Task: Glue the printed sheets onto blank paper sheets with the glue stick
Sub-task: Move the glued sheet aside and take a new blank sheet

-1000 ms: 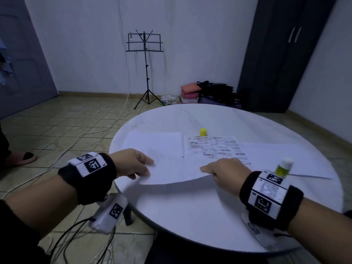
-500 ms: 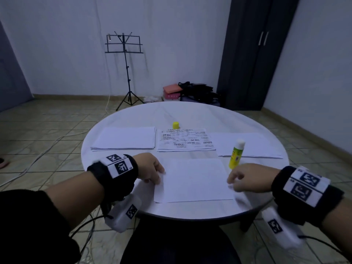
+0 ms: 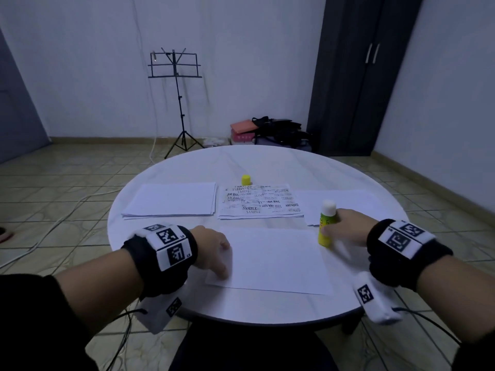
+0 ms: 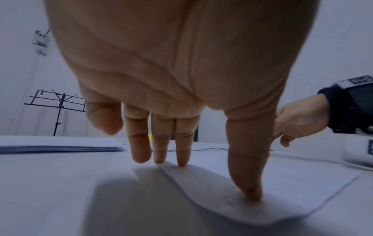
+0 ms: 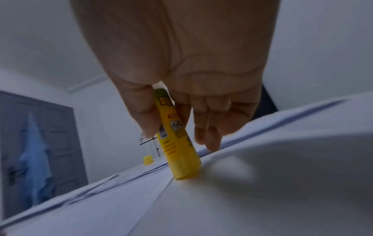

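Right hand (image 3: 345, 227) now grips glue stick (image 3: 326, 226).

Yellow glue stick (image 3: 325, 228) with white tip, yellow cap (image 3: 246, 180), white table (image 3: 267, 162), black-and-white patterned wristbands (image 3: 171, 249)

Round white table (image 3: 267, 162) with three paper stacks, a single sheet (image 3: 273, 261), glue stick (image 3: 325, 228), yellow cap (image 3: 246, 180).

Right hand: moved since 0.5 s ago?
Yes. The right hand has gone from the near right corner of the single blank white sheet up to the upright yellow glue stick and now grips it.
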Demonstrator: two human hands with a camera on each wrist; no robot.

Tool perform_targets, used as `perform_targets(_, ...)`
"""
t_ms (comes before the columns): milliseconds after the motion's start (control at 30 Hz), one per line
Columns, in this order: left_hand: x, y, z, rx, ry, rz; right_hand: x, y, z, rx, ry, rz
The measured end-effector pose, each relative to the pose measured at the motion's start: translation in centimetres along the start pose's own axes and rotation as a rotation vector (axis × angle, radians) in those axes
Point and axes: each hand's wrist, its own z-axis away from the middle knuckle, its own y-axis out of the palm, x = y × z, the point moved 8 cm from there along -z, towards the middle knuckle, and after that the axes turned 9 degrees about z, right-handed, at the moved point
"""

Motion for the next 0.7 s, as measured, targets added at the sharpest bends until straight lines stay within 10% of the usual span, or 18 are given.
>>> perform_targets(267,-0.7,0.3,-0.2,-0.001,0.067,-0.103,9.9,-0.2,1.1,-0.114,-0.293,0.123)
perform_targets(500,-0.7,0.6,-0.1,0.078,0.137,-0.152,15.5,0.2,-0.3,-0.166,-0.328,-0.308)
perform_targets(700,-0.7,0.7,-0.1,0.125,0.166,-0.205,19.4,3.1,-2.0,-0.116,-0.353,-0.076)
